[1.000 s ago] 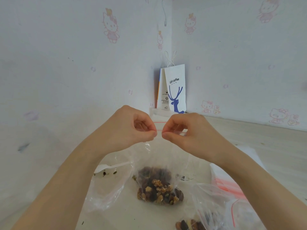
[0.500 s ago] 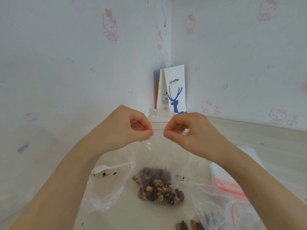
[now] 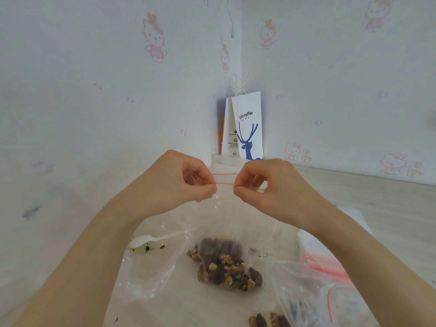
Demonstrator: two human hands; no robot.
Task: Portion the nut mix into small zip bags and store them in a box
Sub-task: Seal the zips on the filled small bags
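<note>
Head view has my left hand [image 3: 188,184] and right hand [image 3: 266,186] each pinching the red seal [image 3: 224,184] of the small zip bag [image 3: 238,220], nut mix [image 3: 226,267] sagging in its bottom; if my pinches skip a stretch, I judge the seal could gape and spill.

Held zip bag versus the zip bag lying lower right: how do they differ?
The held zip bag is held upright, pinched at its red strip by the left hand and right hand; the lower-right zip bag lies slumped on the table, untouched. The held zip bag's nut mix shows fully at its bottom; the lower-right zip bag's is cut by the frame edge. Both are clear, red-stripped and hold nuts.
</note>
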